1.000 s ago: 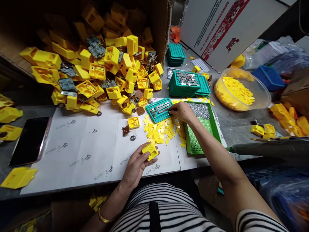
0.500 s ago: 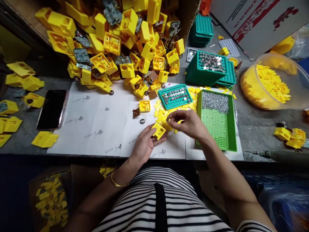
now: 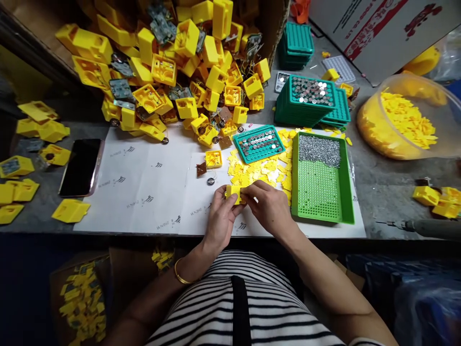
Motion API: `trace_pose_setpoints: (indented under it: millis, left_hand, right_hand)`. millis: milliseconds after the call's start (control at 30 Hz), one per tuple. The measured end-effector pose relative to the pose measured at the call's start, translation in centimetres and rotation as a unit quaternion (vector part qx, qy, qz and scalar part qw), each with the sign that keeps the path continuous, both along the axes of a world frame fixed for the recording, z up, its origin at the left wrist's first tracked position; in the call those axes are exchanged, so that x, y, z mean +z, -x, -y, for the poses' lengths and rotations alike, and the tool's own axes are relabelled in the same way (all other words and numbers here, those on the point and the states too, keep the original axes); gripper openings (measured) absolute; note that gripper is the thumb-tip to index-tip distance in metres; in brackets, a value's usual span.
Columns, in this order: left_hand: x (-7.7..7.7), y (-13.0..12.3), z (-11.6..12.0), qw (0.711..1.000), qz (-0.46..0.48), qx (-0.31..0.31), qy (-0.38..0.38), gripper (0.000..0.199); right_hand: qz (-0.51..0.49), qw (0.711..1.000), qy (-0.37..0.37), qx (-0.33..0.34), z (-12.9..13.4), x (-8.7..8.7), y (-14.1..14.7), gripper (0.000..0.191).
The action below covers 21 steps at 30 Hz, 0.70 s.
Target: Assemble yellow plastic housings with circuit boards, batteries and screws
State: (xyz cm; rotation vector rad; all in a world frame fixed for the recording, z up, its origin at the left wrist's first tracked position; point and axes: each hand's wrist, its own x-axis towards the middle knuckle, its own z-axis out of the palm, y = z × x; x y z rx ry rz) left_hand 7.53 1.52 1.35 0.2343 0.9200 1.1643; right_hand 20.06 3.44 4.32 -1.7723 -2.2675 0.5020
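Note:
My left hand [image 3: 221, 216] grips a small yellow plastic housing [image 3: 233, 193] between thumb and fingers, above the front of the paper sheet. At the housing's right side is my right hand [image 3: 268, 204], its fingertips pinched together against it. Whatever those fingertips hold is hidden. Beyond both hands lie loose flat yellow plastic pieces [image 3: 259, 170] and a teal tray [image 3: 259, 143] with rows of button cells. A round dark speaker-like disc [image 3: 211, 181], a brown board [image 3: 200, 168] and another yellow housing [image 3: 213, 158] rest just behind my left hand.
A big heap of yellow housings [image 3: 187, 108] spills from a cardboard box. On the right stand a green tray [image 3: 295, 192] of screws, stacked teal trays [image 3: 298, 113], a clear tub [image 3: 370, 139] of yellow pieces and a power screwdriver [image 3: 428, 228]. A phone [image 3: 81, 166] lies left.
My right hand has come down and left from above the loose pieces to the housing's right side. The left hand has turned the housing more level. The view has shifted slightly.

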Motion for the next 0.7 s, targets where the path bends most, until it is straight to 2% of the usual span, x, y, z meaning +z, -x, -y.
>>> trace_pose_setpoints:
  millis: [167, 367, 467, 533, 600, 633, 700]
  left_hand:
    - [-0.3, 0.1, 0.1, 1.000, 0.010, -0.016, -0.015, 0.030]
    - [-0.3, 0.6, 0.2, 0.998, 0.022, -0.042, -0.038, 0.031]
    - [0.0, 0.8, 0.1, 0.998, 0.031, -0.049, -0.030, 0.028]
    - [0.2, 1.0, 0.0, 0.998, 0.039, -0.053, -0.012, 0.027]
    - [0.4, 1.1, 0.0, 0.997, 0.049, -0.054, 0.007, 0.025]
    - [0.4, 1.2, 0.0, 0.997, 0.053, -0.054, 0.015, 0.024]
    - [0.4, 1.2, 0.1, 0.996, 0.056, -0.055, 0.029, 0.023]
  right_hand:
    - [-0.110, 0.993, 0.033, 0.019, -0.8, 0.5, -1.0, 0.013]
    - [-0.271, 0.954, 0.121, -0.052, -1.1, 0.6, -0.9, 0.004]
    - [-0.296, 0.944, 0.142, -0.033, -2.1, 0.7, -1.6, 0.008]
    - [-0.227, 0.968, 0.096, -0.038, -3.6, 0.8, -2.9, 0.014]
    - [-0.069, 0.993, 0.020, -0.096, -5.6, 0.9, -4.7, 0.023]
    - [0.019, 0.991, -0.004, -0.132, -6.6, 0.8, -5.5, 0.026]
    - [0.111, 0.979, -0.009, -0.173, -8.3, 0.6, -6.9, 0.029]
